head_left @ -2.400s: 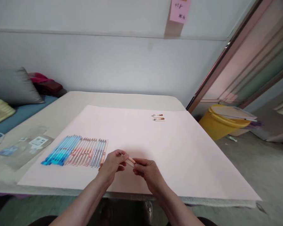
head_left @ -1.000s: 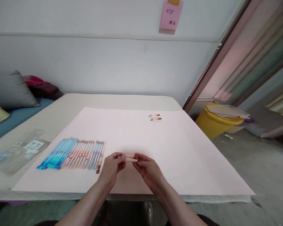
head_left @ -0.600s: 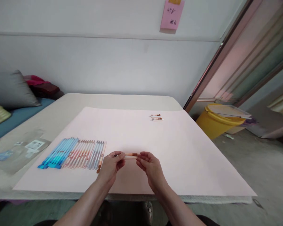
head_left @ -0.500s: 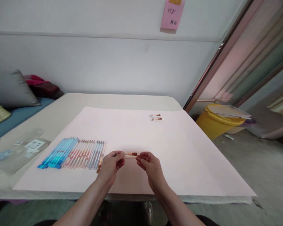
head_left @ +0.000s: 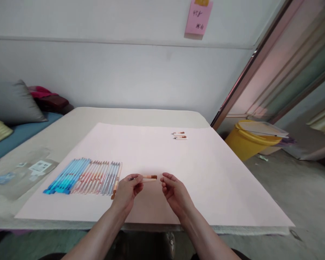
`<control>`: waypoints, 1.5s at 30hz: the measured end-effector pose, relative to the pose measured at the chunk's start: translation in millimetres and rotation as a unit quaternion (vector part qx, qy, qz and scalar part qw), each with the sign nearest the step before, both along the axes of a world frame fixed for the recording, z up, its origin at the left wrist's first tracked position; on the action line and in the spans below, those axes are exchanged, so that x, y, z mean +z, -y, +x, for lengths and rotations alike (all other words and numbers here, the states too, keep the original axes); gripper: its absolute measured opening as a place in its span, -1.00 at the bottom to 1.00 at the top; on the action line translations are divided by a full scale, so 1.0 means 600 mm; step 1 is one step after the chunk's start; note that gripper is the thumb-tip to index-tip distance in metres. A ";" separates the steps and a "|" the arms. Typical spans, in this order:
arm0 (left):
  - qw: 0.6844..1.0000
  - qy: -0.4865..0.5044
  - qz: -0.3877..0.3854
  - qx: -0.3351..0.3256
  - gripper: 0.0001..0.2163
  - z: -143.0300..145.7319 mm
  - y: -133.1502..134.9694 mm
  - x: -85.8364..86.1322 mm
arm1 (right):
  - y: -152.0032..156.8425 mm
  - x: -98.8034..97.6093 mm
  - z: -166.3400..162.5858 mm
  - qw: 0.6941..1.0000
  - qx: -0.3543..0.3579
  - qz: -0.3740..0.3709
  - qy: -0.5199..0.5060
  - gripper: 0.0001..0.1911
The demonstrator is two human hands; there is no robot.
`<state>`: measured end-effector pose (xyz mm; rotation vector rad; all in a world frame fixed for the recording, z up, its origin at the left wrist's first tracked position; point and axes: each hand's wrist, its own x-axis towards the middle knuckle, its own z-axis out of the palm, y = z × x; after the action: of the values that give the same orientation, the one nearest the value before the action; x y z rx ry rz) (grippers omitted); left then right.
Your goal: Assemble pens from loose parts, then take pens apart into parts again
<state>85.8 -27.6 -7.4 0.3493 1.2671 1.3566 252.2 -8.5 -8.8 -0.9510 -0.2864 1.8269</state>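
A short orange-and-brown pen (head_left: 150,177) points to the right from my left hand (head_left: 130,187), pinched between thumb and fingers. Alongside it, in the same grip, lies a slim whitish piece (head_left: 150,180) like a cap. Just right of the pen's brown end, with a small gap, is my right hand (head_left: 176,191). Its fingers are curled together near the thumb; whatever is between them is too small to make out. Left of my hands lies a row of blue pens (head_left: 70,175), reddish pens (head_left: 90,177) and grey-blue pens (head_left: 109,177), with one brown-ended pen (head_left: 116,182) at its right end.
Two short pens with whitish pieces (head_left: 180,137) lie toward the back of the pale sheet (head_left: 222,187). Clear plastic packaging (head_left: 24,177) rests at the left. A yellow bin (head_left: 241,142) stands on the floor at right; a grey cushion (head_left: 13,103) sits far left.
My right hand has drawn slightly right, away from the pen's brown end, which it was touching or nearly touching. My left hand stays in place with the pen.
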 end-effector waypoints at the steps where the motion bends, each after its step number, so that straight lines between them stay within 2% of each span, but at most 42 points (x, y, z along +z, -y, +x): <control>1: 1.000 0.001 0.000 -0.001 -0.80 0.001 0.001 0.000 | 0.001 0.002 -0.002 1.000 -0.002 -0.007 -0.018 -0.72; 3: 1.000 0.004 0.000 -0.004 -0.81 0.002 0.002 -0.001 | 0.003 0.003 -0.006 0.999 -0.010 -0.001 -0.040 -0.71; 9: 1.000 0.008 0.000 -0.010 -0.82 0.008 0.005 0.001 | 0.012 0.001 -0.014 0.996 -0.021 0.085 -0.030 -0.70; 15: 1.000 0.011 0.000 -0.020 -0.82 0.011 0.007 0.007 | 0.015 0.004 -0.016 0.991 0.003 0.134 -0.006 -0.71; 21: 1.000 0.014 0.000 -0.025 -0.82 0.010 0.008 0.008 | 0.020 0.004 -0.019 0.974 -0.001 0.169 0.150 -0.66; 26: 1.000 0.010 0.006 -0.022 -0.81 0.008 0.007 0.008 | 0.020 0.012 -0.017 0.953 -0.008 0.173 0.249 -0.77; 30: 1.000 0.008 0.003 -0.017 -0.81 0.007 0.006 0.009 | 0.024 0.019 -0.015 0.917 -0.034 0.197 0.346 -0.83; 33: 1.000 0.008 0.004 -0.016 -0.81 0.006 0.006 0.008 | 0.028 0.016 -0.017 0.888 -0.016 0.204 0.412 -0.85; 36: 1.000 0.008 0.005 -0.010 -0.82 0.005 0.005 0.008 | 0.030 0.007 -0.019 0.877 0.022 0.209 0.431 -0.90; 39: 1.000 0.006 0.006 -0.009 -0.82 0.004 0.004 0.008 | 0.027 0.003 -0.017 0.890 0.029 0.187 0.414 -0.87; 42: 1.000 0.006 0.009 -0.015 -0.82 0.007 0.004 0.009 | 0.023 0.005 -0.016 0.937 0.023 0.129 0.323 -0.73; 45: 1.000 0.003 0.014 -0.026 -0.82 0.012 0.007 0.007 | 0.021 0.004 -0.018 0.972 0.054 0.081 0.213 -0.58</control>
<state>92.8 -31.9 -3.1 0.3941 1.2269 1.3311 241.4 -21.4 -6.3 -1.2257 -0.7548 1.6514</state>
